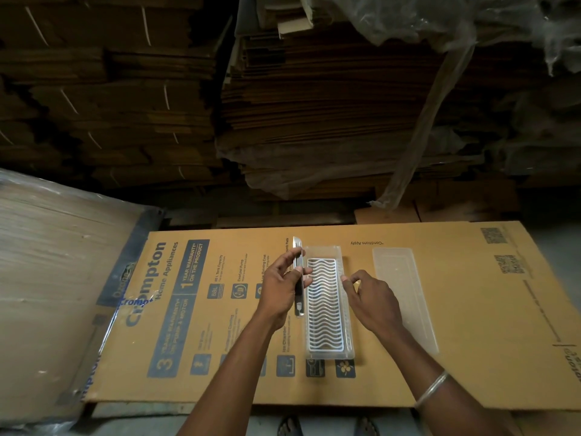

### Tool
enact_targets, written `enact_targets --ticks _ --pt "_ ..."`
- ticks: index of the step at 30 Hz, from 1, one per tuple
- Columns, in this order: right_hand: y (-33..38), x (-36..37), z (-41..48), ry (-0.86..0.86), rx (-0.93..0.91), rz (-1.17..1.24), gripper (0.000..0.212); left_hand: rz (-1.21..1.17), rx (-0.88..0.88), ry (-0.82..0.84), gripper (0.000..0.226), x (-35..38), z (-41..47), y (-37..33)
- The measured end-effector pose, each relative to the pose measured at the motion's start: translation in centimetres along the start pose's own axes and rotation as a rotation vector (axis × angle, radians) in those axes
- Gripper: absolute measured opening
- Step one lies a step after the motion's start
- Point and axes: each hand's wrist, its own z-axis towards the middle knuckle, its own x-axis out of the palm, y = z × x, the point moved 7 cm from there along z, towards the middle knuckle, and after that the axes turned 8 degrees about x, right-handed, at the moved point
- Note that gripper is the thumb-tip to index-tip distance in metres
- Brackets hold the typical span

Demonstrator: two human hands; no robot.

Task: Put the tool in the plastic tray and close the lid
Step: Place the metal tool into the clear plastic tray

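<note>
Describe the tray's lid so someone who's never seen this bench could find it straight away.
On the flattened printed cardboard box, find the clear plastic tray holding a white wavy grid. The lid lies flat just right of it, beyond the right hand: equally long and clear, but empty.

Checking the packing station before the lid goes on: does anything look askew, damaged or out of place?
Nothing stands out. The clear plastic tray and the clear lid lie flat, side by side on the printed cardboard sheet; the left hand holds the slim metal tool.

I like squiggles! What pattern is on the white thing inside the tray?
Rows of white wavy lines on the insert, seen in the head view.
</note>
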Motion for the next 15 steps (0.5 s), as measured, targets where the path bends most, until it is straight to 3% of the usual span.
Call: enact_targets --ticks 11,15 --pt "0.3 -0.2 0.5 0.000 -0.013 0.011 0.045 -0.056 0.028 0.201 0.079 0.8 -0.4 -1.3" --pt "0.3 -0.2 0.7 0.003 -0.014 0.020 0.045 0.036 -0.003 0.286 0.084 0.8 -0.6 -1.0"
